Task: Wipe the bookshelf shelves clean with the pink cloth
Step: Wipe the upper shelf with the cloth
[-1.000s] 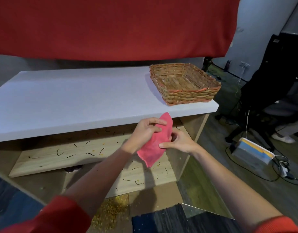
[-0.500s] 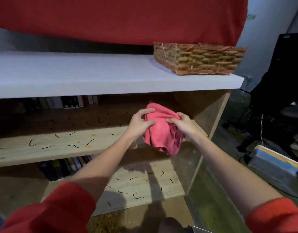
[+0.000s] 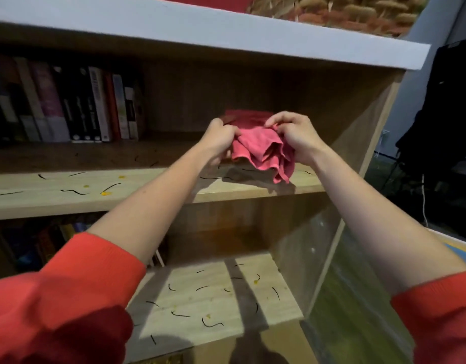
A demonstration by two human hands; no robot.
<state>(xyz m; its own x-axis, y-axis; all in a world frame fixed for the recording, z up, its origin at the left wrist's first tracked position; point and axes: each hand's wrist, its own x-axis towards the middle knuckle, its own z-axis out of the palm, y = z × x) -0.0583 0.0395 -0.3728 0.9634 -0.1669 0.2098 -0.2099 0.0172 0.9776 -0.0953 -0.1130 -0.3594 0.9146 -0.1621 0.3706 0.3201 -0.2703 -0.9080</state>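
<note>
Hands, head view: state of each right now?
Left hand: fingers curled, gripping the crumpled pink cloth above the upper wooden shelf.
Right hand: fingers curled, pinching the same cloth's other side.

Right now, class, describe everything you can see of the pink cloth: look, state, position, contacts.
The pink cloth is soft pinkish-red fabric, bunched into loose folds, not spread flat. The left hand grips its left side, the right hand its right, fingers curled into it. It hangs over the right part of the upper wooden shelf, lower folds drooping near the front edge above a shadow; whether they touch the board is unclear.
</note>
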